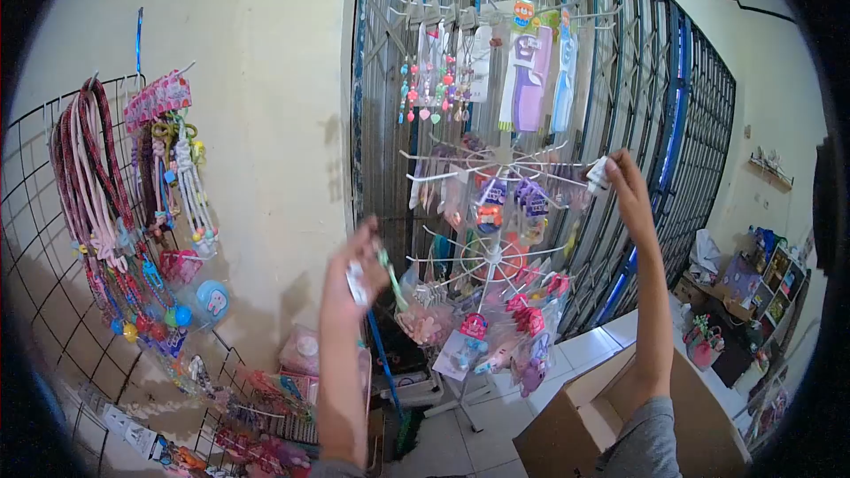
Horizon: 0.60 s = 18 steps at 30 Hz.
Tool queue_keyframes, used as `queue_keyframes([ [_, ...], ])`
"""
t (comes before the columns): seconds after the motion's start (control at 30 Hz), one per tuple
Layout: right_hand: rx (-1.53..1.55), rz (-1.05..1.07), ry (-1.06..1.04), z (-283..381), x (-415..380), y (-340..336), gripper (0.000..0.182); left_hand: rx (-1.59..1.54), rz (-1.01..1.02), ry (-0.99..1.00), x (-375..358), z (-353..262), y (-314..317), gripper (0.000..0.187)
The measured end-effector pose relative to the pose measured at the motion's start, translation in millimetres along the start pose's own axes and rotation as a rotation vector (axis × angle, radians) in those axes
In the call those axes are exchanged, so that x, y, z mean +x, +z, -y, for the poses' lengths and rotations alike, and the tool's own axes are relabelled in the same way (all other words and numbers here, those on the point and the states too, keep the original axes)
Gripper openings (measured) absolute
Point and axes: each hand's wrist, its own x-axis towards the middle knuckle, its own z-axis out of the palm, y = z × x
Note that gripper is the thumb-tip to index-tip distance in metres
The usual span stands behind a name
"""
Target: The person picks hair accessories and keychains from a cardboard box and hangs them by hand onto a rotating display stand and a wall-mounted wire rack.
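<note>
My right hand is raised at the right side of the white wire rack, its fingers closed on a small white item near the tip of a rack arm. My left hand, blurred by motion, is lower, left of the rack. A white tag and a thin greenish item are at its fingers. Socks and beaded strings hang from the top tier. Small colourful packets hang in the middle, with pink packaged accessories below.
A wall grid with cords and bead straps stands left. Behind the rack is a folding metal gate. An open cardboard box is below my right arm. Shelves stand far right.
</note>
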Motion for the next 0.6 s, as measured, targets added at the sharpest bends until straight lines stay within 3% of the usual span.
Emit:
queue_keyframes([
  [0.07,0.049,-0.015,-0.028,24,12,-10,0.018,0.178,0.049,0.077,41,-43,41,0.030],
  [0.13,0.058,-0.039,-0.059,36,24,-16,0.017,0.347,0.200,0.156,89,-84,78,0.015],
  [0.17,0.065,-0.056,-0.084,42,30,-18,0.016,0.473,0.176,0.242,112,-101,100,0.024],
  [0.23,0.058,-0.103,-0.109,59,39,-18,0.016,0.662,0.135,0.305,154,-127,137,0.023],
  [0.37,0.417,0.050,-0.015,82,48,-17,0.017,0.705,0.078,0.249,187,-128,180,0.022],
  [0.43,0.357,0.089,0.062,93,47,-18,0.018,0.533,0.224,0.209,183,-123,190,0.022],
  [0.47,0.330,0.109,0.082,98,46,-19,0.019,0.522,0.210,0.346,181,-116,191,0.022],
  [0.6,0.199,0.125,0.082,116,42,-21,0.021,0.531,0.391,0.344,167,-105,193,0.031],
])
